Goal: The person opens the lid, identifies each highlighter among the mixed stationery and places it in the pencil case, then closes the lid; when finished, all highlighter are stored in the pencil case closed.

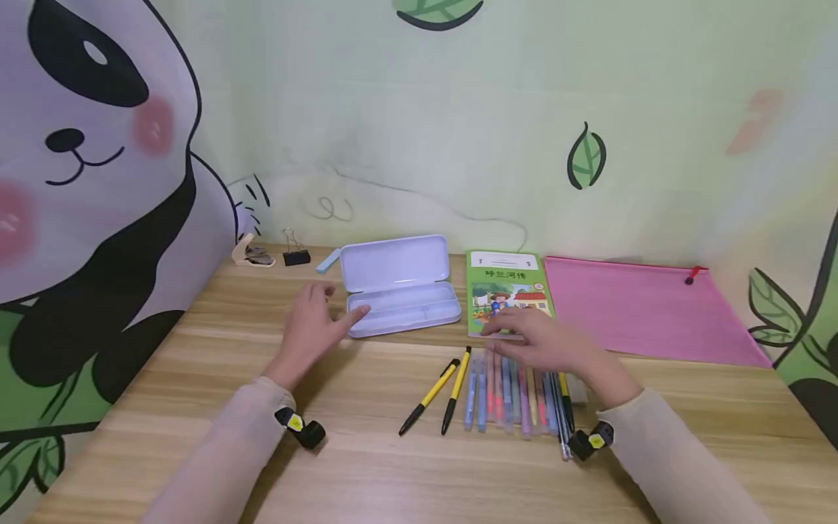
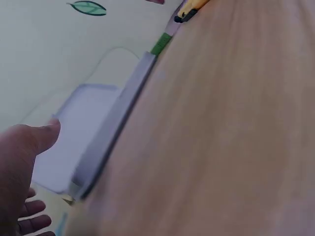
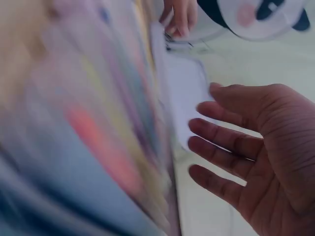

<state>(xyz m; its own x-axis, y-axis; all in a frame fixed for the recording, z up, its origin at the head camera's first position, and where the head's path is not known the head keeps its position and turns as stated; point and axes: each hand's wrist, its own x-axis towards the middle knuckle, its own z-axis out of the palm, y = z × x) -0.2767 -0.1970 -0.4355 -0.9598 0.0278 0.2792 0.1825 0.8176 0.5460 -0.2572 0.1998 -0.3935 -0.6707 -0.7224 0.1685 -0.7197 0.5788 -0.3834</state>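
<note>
A pale lavender pencil case [image 1: 404,306] stands with its lid raised; no pens show inside it. My left hand [image 1: 310,324] is at its left end, thumb extended toward the near corner; whether the thumb touches is unclear. In the left wrist view the thumb of the left hand [image 2: 29,142] is apart from the other fingers. My right hand [image 1: 543,342] hovers over the top ends of a row of coloured pens [image 1: 507,400] and the lower edge of a green book [image 1: 507,273]. Its fingers look spread and relaxed in the right wrist view, holding nothing.
Two yellow-and-black pens [image 1: 456,393] lie left of the row. Against the back wall are a stapler [image 1: 252,253], a black binder clip [image 1: 297,257] and a small light-blue stick [image 1: 328,260]. A pink zip pouch [image 1: 655,309] lies right of the book.
</note>
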